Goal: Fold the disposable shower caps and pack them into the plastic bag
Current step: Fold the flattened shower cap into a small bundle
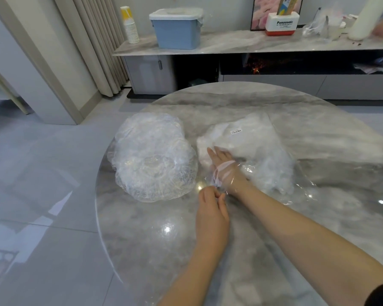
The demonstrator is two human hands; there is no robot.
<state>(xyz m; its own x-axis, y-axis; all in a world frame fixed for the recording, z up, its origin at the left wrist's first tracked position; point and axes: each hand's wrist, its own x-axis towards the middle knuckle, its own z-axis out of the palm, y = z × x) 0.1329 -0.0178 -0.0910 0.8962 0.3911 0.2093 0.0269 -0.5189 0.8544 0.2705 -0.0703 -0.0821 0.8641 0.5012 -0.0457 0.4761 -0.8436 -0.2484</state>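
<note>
Clear plastic everywhere, so tricky to read. Right hand (222, 166) shoved through the mouth of the plastic bag (248, 149), fingers straight and flat, pushing folded caps deeper by the look of it. Left hand (210, 208) with a narrow pinch grip on the bag's near edge, holding the opening. Unfolded shower caps (153, 157) stacked just beside the bag on the marble counter (274, 250), still waiting. Best bet: keep that edge pulled taut, press flat to squeeze air out, slide the palm out slowly so nothing drags back.
</note>
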